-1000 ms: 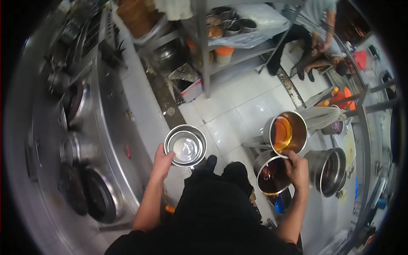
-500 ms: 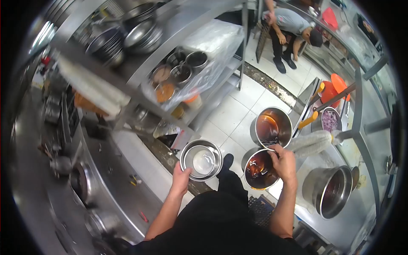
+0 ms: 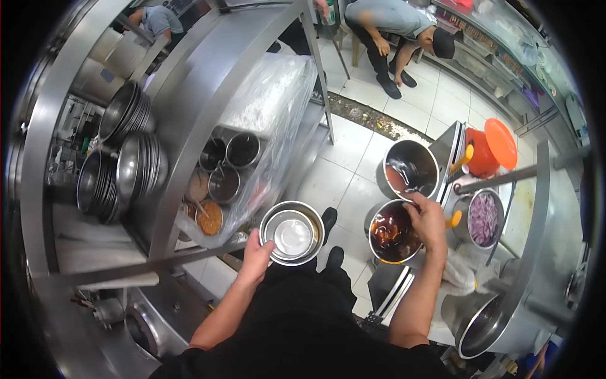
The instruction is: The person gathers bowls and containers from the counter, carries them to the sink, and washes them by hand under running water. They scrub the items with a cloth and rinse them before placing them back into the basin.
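In the head view, my left hand [image 3: 255,258] is closed on the rim of a round metal bowl [image 3: 269,218], with a smaller metal bowl [image 3: 293,235] nested inside it. My right hand [image 3: 429,221] pinches the adjoining rims of two deep metal pots, so both hang from it. The far pot [image 3: 434,165] carries reddish-brown liquid low on one side. Dark, glossy brown sauce [image 3: 391,230] with orange at its edge lies in the near pot [image 3: 377,252]. My fingertips partly hide where the two rims meet.
On the left, a metal shelf [image 3: 208,82] holds stacked bowls [image 3: 142,165] and plastic-draped sauce containers [image 3: 226,183]. To the right are a pot of chopped purple onion [image 3: 485,218], an orange bucket [image 3: 483,148] and a large pot [image 3: 464,328]. Another person [image 3: 398,28] bends over the tiled floor [image 3: 353,142] ahead.
My view has turned and moved forward, bringing the shelf's stacked bowls and the other person closer. Both hands keep their holds. The liquid in the far pot has shifted to one side.
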Available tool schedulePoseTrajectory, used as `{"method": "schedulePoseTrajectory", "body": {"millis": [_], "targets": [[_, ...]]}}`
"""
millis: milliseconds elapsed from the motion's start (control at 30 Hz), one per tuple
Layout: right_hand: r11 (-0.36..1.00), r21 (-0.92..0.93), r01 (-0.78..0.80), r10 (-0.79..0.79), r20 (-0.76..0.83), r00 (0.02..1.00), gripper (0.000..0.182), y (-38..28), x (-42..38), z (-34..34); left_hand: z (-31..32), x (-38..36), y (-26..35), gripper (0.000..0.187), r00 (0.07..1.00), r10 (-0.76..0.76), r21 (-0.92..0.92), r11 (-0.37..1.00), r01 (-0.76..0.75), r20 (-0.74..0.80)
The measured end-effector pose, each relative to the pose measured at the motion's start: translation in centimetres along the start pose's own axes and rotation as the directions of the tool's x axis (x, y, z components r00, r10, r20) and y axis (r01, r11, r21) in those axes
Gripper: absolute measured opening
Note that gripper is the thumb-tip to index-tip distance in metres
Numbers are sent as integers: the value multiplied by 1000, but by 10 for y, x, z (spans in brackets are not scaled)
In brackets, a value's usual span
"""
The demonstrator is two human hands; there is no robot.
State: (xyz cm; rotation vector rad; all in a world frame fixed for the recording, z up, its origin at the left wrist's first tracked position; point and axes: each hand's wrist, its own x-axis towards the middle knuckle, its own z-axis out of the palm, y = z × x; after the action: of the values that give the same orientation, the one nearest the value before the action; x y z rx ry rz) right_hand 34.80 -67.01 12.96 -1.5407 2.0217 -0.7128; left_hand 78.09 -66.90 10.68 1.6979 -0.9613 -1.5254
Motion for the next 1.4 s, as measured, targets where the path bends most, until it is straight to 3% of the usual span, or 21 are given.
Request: {"method": "schedulePoseTrajectory", "body": {"millis": [133, 300, 400, 500, 600, 733, 833, 933, 1033, 1133, 1233, 1367, 1400], "targets": [[991, -4, -130, 130, -27, 991, 20, -9, 39, -21, 25, 75, 47, 32, 995, 51, -27, 998, -49, 81], [979, -91, -182, 173, -99, 980, 19, -8, 64, -38, 72, 156, 110, 34, 972, 79, -1, 997, -81, 223], [970, 17, -243, 243, -131, 961, 19, -14, 84, -43, 107, 198, 142, 34, 954, 104, 31, 993, -117, 282], [952, 12, -305, 304, -140, 942, 19, -12, 119, -46, 145, 232, 177, 35, 938, -31, -23, 999, 41, 346], [937, -3, -348, 345, -123, 930, 19, 5, 162, -50, 183, 267, 207, 43, 921, -15, -39, 999, 32, 390], [969, -60, -238, 231, -99, 968, 19, 39, 248, -59, 232, 313, 247, 52, 913, -52, -84, 992, 94, 404], [965, -191, -179, 184, 7, 983, 17, 60, 335, -71, 265, 344, 287, 55, 916, -8, -87, 995, 47, 400], [983, -176, -43, 63, 112, 992, 16, 68, 434, -79, 290, 369, 324, 58, 921, 94, -59, 995, -77, 378], [980, -158, 121, -91, 188, 978, 17, 58, 524, -77, 307, 387, 354, 60, 952, 78, -154, 988, -33, 297], [949, -120, 292, -256, 246, 935, 20, 32, 615, -68, 324, 403, 395, 48, 959, 164, -226, 968, -111, 230], [929, -113, 352, -282, 399, 873, 20, -4, 699, -56, 336, 434, 417, 47, 972, 140, -299, 951, -79, 188], [855, -72, 514, -402, 533, 744, 20, -36, 793, -28, 351, 489, 424, 36, 977, 200, -327, 930, -165, 75], [859, -92, 504, -368, 572, 733, 23, -43, 813, -19, 353, 500, 428, 33, 984, 176, -351, 924, -152, 37]]}}
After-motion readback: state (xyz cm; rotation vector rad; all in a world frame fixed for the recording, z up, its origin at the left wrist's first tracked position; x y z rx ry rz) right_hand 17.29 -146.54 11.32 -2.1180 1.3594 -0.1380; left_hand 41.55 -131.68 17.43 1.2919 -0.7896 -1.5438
